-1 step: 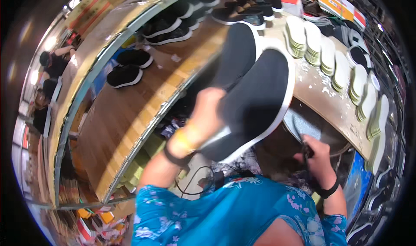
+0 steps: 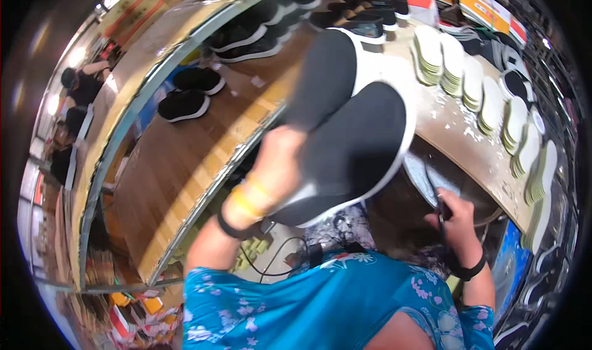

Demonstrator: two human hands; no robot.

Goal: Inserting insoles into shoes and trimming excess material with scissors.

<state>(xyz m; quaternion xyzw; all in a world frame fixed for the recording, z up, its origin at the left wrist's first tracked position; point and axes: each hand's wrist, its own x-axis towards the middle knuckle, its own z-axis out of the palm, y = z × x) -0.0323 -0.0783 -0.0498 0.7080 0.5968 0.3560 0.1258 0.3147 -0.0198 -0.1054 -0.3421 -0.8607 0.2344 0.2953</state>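
A bright teal shirt with pale flowers [image 2: 290,310] fills the near edge. Just beyond it on the right, the right hand [image 2: 459,223] is closed around a slender dark tool [image 2: 440,210]; its kind is hard to tell, and its far end lies over a light grey patch [image 2: 431,182]. A black wristband [image 2: 472,268] circles that wrist. On the left, the left hand [image 2: 274,165], with a yellow band [image 2: 251,200] at the wrist, is folded firmly onto the near left part of a pair of black fabric slip-on shoes with white soles [image 2: 357,143]. Its fingertips are hidden. The pair is held up in the middle of the scene, side by side, toes pointing far, well apart from the right hand.

Below on the left, pale green scraps [image 2: 256,251] lie near a thin black cable [image 2: 277,257]. Farther left stretches a brown wooden shelf [image 2: 166,171], bearing two dark shoes with white soles [image 2: 188,103] and, beyond them, a cluster of similar footwear [image 2: 253,39]. On the right, a pale tan board [image 2: 484,156] carries stacks of white insoles with greenish edges [image 2: 472,85]. Farther still are orange-and-white boxes [image 2: 484,8] at right and a dark-clothed co-worker [image 2: 86,90] at far left.
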